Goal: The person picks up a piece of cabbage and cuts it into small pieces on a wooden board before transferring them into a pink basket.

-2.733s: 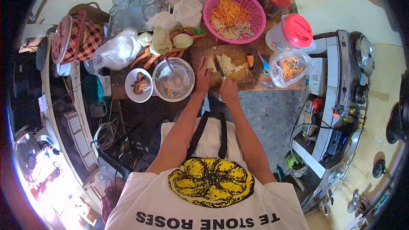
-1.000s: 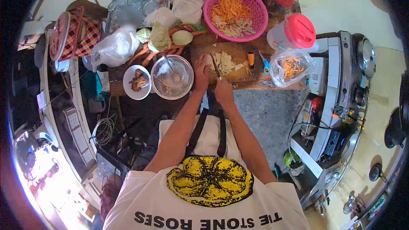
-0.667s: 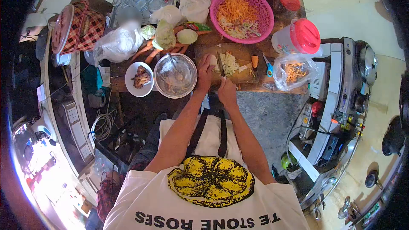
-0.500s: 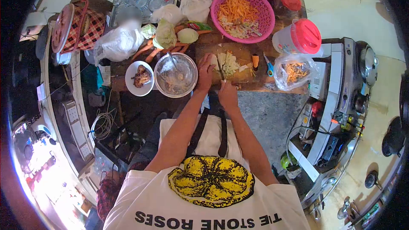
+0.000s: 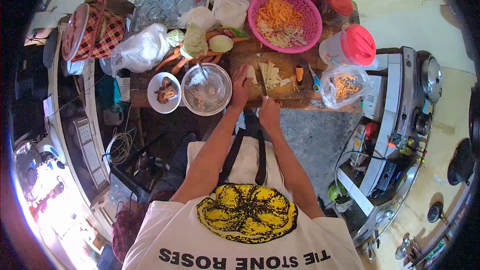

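Note:
My right hand [image 5: 269, 112] is closed around the handle of a knife [image 5: 265, 88], whose blade points away from me over the wooden cutting board [image 5: 287, 63]. Just left of the blade, my left hand [image 5: 240, 88] grips a pale piece of cabbage [image 5: 251, 74] against the board. Chopped cabbage [image 5: 271, 76] lies in a loose pile at and to the right of the blade. An orange carrot piece [image 5: 299, 74] rests near the board's right side. Next to my left hand stands a clear bowl [image 5: 190, 101] with pale contents and a spoon in it.
Beyond the board sits a pink basket [image 5: 319, 25] of shredded carrot and cabbage. Left lie a white bowl [image 5: 156, 101] with browned food, carrots and a cabbage [image 5: 194, 42]. Right are blue-handled scissors [image 5: 316, 84], a plastic bag [image 5: 345, 87] of orange shreds and a red-lidded container [image 5: 359, 45].
The knife has shifted a little to the right, away from the held cabbage, and the cut pieces have moved right with it. My left hand stays in about the same place.

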A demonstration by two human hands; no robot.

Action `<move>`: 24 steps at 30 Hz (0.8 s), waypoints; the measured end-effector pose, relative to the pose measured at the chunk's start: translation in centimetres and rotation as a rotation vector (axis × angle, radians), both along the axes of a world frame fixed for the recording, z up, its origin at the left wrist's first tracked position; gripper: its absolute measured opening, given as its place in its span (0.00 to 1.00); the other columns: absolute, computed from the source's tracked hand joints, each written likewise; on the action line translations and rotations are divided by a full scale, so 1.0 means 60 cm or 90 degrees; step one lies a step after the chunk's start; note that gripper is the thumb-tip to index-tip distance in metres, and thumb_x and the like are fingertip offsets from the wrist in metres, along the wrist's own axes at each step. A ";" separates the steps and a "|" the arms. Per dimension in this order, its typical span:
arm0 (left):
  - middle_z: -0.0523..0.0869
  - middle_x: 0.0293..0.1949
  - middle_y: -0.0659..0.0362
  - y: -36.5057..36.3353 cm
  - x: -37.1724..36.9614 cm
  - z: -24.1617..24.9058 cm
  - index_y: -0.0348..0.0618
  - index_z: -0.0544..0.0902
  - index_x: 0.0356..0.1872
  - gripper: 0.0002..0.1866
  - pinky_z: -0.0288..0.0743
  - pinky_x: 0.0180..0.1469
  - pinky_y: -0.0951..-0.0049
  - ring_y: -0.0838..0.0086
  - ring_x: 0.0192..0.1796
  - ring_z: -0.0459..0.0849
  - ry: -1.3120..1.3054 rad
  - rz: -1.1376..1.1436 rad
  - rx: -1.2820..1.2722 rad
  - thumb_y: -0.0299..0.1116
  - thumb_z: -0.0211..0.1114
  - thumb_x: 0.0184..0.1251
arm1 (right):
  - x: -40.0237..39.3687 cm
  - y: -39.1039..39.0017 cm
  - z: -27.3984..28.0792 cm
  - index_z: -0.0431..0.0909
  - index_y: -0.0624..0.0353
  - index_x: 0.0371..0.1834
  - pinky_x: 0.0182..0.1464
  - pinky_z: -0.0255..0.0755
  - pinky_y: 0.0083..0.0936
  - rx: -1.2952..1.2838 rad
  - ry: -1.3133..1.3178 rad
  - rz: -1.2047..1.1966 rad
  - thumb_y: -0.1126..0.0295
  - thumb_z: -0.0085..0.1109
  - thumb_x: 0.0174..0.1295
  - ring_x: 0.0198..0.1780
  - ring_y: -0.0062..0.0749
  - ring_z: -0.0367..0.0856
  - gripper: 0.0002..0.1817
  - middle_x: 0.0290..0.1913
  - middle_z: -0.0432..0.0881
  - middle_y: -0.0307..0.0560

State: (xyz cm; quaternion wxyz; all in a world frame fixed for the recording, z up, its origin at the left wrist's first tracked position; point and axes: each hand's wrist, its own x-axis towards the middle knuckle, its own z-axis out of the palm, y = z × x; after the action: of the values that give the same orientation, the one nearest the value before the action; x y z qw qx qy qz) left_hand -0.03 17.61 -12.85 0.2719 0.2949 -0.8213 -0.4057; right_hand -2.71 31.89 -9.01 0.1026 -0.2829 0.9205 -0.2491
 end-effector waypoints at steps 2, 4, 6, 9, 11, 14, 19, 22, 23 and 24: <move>0.76 0.62 0.50 -0.001 0.003 0.008 0.38 0.74 0.61 0.28 0.64 0.67 0.62 0.57 0.65 0.72 -0.001 0.001 0.003 0.21 0.66 0.56 | 0.002 0.004 -0.013 0.74 0.68 0.32 0.37 0.69 0.56 -0.018 -0.080 -0.043 0.62 0.43 0.72 0.31 0.68 0.76 0.19 0.27 0.77 0.67; 0.76 0.62 0.50 -0.002 0.007 0.004 0.38 0.74 0.62 0.27 0.64 0.67 0.62 0.57 0.65 0.72 0.008 -0.006 0.018 0.21 0.64 0.58 | 0.000 -0.001 -0.002 0.74 0.68 0.34 0.36 0.67 0.57 -0.033 -0.114 -0.053 0.62 0.42 0.72 0.31 0.69 0.75 0.18 0.27 0.77 0.68; 0.76 0.63 0.50 0.001 0.004 0.008 0.39 0.74 0.62 0.26 0.63 0.68 0.62 0.57 0.66 0.72 0.012 -0.013 0.031 0.21 0.62 0.59 | -0.009 -0.005 0.012 0.73 0.68 0.35 0.36 0.68 0.58 -0.029 -0.102 -0.036 0.62 0.42 0.72 0.31 0.70 0.76 0.18 0.28 0.78 0.69; 0.75 0.63 0.49 0.003 0.005 0.016 0.39 0.73 0.63 0.25 0.62 0.68 0.62 0.56 0.66 0.71 0.003 -0.015 0.051 0.21 0.59 0.62 | -0.007 -0.019 0.027 0.73 0.67 0.36 0.36 0.72 0.56 -0.002 -0.073 -0.001 0.61 0.43 0.72 0.34 0.69 0.78 0.18 0.29 0.79 0.70; 0.75 0.63 0.49 0.000 0.006 0.010 0.39 0.73 0.63 0.24 0.61 0.69 0.62 0.56 0.67 0.71 -0.002 -0.015 0.070 0.21 0.57 0.64 | -0.004 -0.027 0.028 0.72 0.67 0.36 0.35 0.73 0.56 0.005 -0.115 -0.026 0.61 0.43 0.72 0.33 0.67 0.79 0.17 0.29 0.79 0.70; 0.74 0.64 0.48 -0.001 0.004 0.008 0.39 0.73 0.63 0.24 0.60 0.69 0.62 0.55 0.67 0.70 -0.007 -0.016 0.048 0.21 0.56 0.65 | -0.001 -0.036 0.041 0.71 0.68 0.35 0.35 0.68 0.56 0.002 -0.165 -0.054 0.62 0.42 0.72 0.30 0.69 0.75 0.17 0.28 0.77 0.70; 0.75 0.63 0.48 0.001 0.005 0.018 0.39 0.73 0.63 0.23 0.60 0.69 0.62 0.55 0.66 0.71 -0.011 -0.012 0.018 0.22 0.57 0.64 | 0.004 -0.025 0.014 0.70 0.68 0.35 0.35 0.68 0.58 0.014 -0.082 0.012 0.63 0.42 0.71 0.30 0.68 0.76 0.16 0.27 0.77 0.71; 0.75 0.63 0.49 -0.001 0.003 0.016 0.39 0.74 0.62 0.23 0.61 0.68 0.61 0.55 0.65 0.71 -0.015 -0.010 0.017 0.22 0.57 0.64 | 0.001 -0.030 0.032 0.70 0.68 0.35 0.33 0.69 0.57 0.016 -0.118 -0.018 0.64 0.43 0.71 0.29 0.68 0.77 0.16 0.25 0.77 0.71; 0.75 0.63 0.49 -0.001 0.003 0.013 0.39 0.74 0.62 0.23 0.62 0.68 0.61 0.54 0.65 0.72 -0.020 -0.009 0.016 0.23 0.58 0.64 | 0.001 -0.031 0.036 0.70 0.69 0.35 0.32 0.70 0.57 0.019 -0.126 -0.023 0.64 0.43 0.71 0.28 0.68 0.77 0.16 0.25 0.77 0.71; 0.75 0.63 0.49 0.000 0.003 0.012 0.39 0.74 0.62 0.23 0.62 0.67 0.61 0.54 0.65 0.72 -0.018 -0.008 0.011 0.22 0.58 0.64 | 0.002 -0.030 0.030 0.70 0.68 0.34 0.31 0.70 0.56 0.017 -0.125 -0.027 0.64 0.43 0.71 0.28 0.68 0.77 0.16 0.24 0.77 0.71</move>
State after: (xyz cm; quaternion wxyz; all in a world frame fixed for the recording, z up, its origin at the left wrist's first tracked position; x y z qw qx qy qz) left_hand 0.17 17.59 -12.13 0.2551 0.2976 -0.8235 -0.4101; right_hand -2.62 30.11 -7.20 0.1905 -0.2364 0.9151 -0.2654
